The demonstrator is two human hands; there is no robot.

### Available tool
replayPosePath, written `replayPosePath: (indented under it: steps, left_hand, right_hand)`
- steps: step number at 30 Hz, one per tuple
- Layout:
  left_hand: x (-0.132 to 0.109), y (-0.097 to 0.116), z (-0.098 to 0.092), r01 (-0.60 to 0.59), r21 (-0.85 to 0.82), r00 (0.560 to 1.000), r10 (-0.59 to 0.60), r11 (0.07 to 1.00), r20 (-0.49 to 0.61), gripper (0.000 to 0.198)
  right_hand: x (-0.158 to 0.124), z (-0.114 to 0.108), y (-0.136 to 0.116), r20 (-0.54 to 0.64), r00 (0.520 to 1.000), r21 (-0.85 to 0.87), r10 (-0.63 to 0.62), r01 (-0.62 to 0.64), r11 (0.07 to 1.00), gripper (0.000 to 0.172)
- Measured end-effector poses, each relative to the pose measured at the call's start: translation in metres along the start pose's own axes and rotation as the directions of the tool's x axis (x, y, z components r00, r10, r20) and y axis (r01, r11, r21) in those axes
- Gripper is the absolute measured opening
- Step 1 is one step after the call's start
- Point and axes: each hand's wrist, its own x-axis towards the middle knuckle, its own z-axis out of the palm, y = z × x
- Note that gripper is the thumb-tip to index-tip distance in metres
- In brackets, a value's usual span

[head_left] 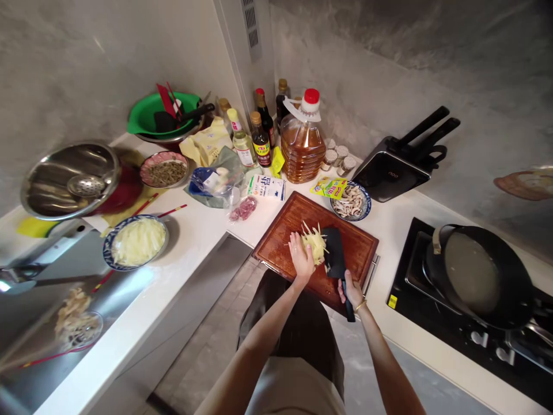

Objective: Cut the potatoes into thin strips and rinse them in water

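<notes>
yellow shreds (315, 242) between both hands' grip

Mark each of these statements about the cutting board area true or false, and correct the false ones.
1. The right hand grips a black knife. True.
2. The left hand rests on pale shredded strips on the wooden cutting board. True.
3. The cutting board is green plastic. False: it is reddish-brown wood.
4. The black wok sits on the stove to the person's left. False: it is on the right.
5. A bowl of sliced mushrooms stands just behind the board. True.
6. The big oil bottle has a blue cap. False: the cap is red.
</notes>
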Motion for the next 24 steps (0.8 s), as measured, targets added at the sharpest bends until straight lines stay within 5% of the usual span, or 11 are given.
replayPosePath:
  steps: [3,7,13,17,21,24]
  left_hand:
    - [0.006,0.005,0.005,-0.034,-0.002,0.999,0.034,0.999,0.003,0.052]
    - [0.013,0.007,-0.007,-0.130,0.002,0.989,0.130,0.991,0.072,0.048]
    - [0.030,0.015,-0.025,-0.189,-0.182,0.967,0.215,0.965,0.136,0.048]
    - [0.039,0.024,-0.024,-0.198,-0.219,0.951,0.241,0.956,0.193,0.064]
    - [0.035,0.026,-0.031,-0.268,-0.189,0.878,0.320,0.945,0.355,0.082]
    - [0.035,0.024,-0.032,-0.068,-0.323,0.859,0.220,0.944,0.463,0.075]
  right_hand:
    - [-0.001,0.013,-0.009,0.039,0.999,-0.071,-0.014,0.017,0.997,0.067]
    - [-0.014,0.011,-0.019,-0.121,0.987,-0.275,-0.106,0.069,0.959,0.066]
    - [-0.034,-0.007,-0.025,-0.296,0.855,-0.804,-0.426,0.018,0.595,0.070]
    - [-0.020,-0.003,-0.022,-0.314,0.773,-0.870,-0.551,-0.001,0.493,0.068]
    - [-0.001,-0.005,-0.010,-0.237,0.748,-0.882,-0.620,0.102,0.460,0.062]
    - [0.007,-0.010,-0.002,-0.268,0.727,-0.897,-0.633,0.052,0.440,0.062]
